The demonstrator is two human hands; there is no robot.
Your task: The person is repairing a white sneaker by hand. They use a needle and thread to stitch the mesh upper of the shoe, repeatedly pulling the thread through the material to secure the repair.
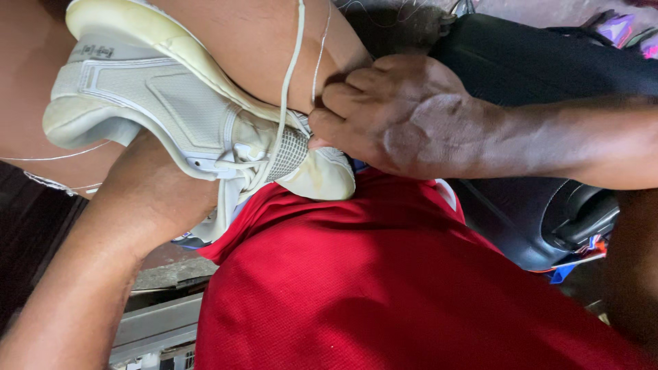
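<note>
So there's this worn white mesh sneaker with a yellowed rubber sole (pixel 171 103) lying on its side across the person's lap, toe end resting on the red mesh shirt (pixel 384 281). The right hand (pixel 404 113) is curled tight at the shoe's opening, fingertips pinched on a thin white thread (pixel 319 48) running up from it. The left hand is tucked under the sneaker, only the forearm (pixel 116 247) shows, so can't tell what those fingers are doing; a black bag (pixel 521 62) sits just behind.
</note>
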